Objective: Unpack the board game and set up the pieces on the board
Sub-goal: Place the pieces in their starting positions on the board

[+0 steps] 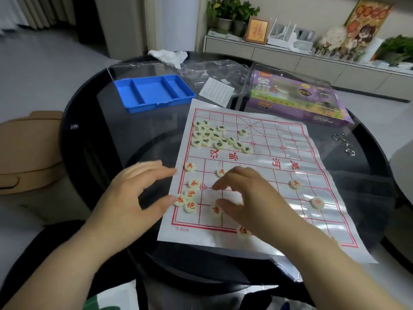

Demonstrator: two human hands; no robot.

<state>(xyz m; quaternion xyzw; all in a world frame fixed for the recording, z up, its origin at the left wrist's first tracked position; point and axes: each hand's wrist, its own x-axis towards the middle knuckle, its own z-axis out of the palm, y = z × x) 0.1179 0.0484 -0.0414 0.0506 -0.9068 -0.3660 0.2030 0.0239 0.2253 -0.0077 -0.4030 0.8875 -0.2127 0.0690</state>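
Board [279, 166] apparently steadied at its edge by spread left hand [134, 193], thumb against red pieces [190, 194]; right hand [250, 198] arched beside, grasp hidden, cannot tell; black pieces [210, 135] heaped beyond fingertips.

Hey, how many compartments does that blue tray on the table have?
3. The blue tray has a narrow left compartment, a wide middle compartment and a narrow right compartment. All three are in plain view, and none is hidden.
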